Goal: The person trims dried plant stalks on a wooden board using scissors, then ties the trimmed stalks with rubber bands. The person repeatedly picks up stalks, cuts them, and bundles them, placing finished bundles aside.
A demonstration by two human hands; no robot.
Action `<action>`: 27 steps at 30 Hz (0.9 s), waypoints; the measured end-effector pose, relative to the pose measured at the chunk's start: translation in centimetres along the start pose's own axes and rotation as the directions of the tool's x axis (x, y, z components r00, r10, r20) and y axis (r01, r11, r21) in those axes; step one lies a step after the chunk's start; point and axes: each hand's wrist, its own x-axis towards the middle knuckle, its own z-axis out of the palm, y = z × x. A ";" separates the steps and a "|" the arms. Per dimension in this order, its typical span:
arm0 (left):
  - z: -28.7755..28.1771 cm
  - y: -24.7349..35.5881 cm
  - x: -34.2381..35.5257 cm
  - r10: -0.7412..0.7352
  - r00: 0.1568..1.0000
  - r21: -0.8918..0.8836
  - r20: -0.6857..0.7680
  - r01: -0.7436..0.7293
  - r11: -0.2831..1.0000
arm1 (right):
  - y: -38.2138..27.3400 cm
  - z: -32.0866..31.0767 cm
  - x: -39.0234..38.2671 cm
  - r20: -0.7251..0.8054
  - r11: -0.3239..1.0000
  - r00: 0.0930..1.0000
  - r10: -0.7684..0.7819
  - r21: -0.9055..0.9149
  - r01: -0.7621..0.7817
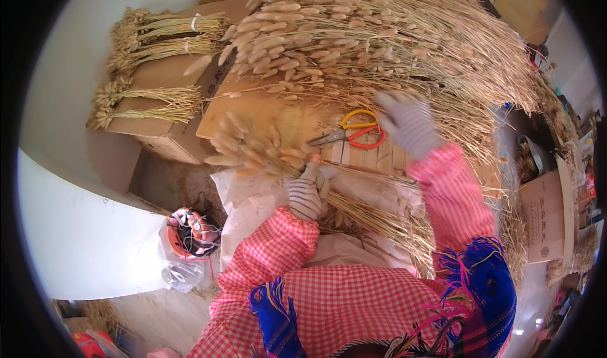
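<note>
My left hand [305, 195], in a grey-striped glove, is closed around a bunch of dried grass stalks [373, 220]. Its fluffy heads fan out to the upper left and look blurred, while the stems trail to the lower right over my lap. My right hand [410, 123], gloved alike, is over the near edge of a big heap of dried fluffy-headed grass [379, 39]. Its fingers look stretched out, somewhat smeared, with nothing visible in them. Just left of that hand, scissors [342, 134] with one yellow and one red handle lie on the wooden board [221, 115].
Tied bunches of the same grass [171, 45] rest on a cardboard box [161, 80] at the far left. A red container [190, 235] holding odds and ends stands by a white panel [95, 231]. Another carton [545, 216] is at the right. Pale sheeting [246, 203] spreads below my left hand.
</note>
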 end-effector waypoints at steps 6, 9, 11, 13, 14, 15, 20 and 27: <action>-1.7 -1.2 1.1 0.055 0.998 0.082 0.021 -0.056 0.995 | -5.7 5.7 12.4 0.205 0.987 0.976 0.076 -0.151 -0.045; -5.9 -2.9 3.9 0.147 0.956 0.365 0.254 -0.235 0.901 | -6.5 6.6 14.9 0.310 0.965 0.948 0.069 -0.260 0.015; -7.8 -3.9 5.4 0.047 0.961 -0.178 0.272 0.002 0.984 | -6.2 6.0 15.4 0.420 0.977 0.898 0.133 -0.208 -0.047; -8.0 -4.5 5.5 0.010 0.967 -0.420 0.255 0.102 0.902 | -5.6 4.8 14.4 0.244 0.971 0.950 0.197 -0.180 -0.155; -7.5 -4.4 5.2 0.014 0.981 -0.297 0.195 0.045 0.954 | -4.8 3.7 13.6 0.178 0.973 0.962 0.206 -0.139 -0.182; -6.6 -4.1 4.6 0.000 0.997 -0.197 0.074 0.015 0.980 | -4.1 2.6 12.5 0.084 0.979 0.977 0.193 -0.087 -0.186; -1.6 -1.1 1.1 0.026 0.997 -0.023 0.077 -0.024 0.999 | -3.8 0.3 3.2 -0.257 0.995 0.965 -0.059 0.064 0.078; -2.3 -0.5 1.2 0.000 0.923 -0.132 0.384 0.054 0.990 | -6.7 4.1 -4.1 -0.210 0.955 0.967 -0.143 0.227 0.191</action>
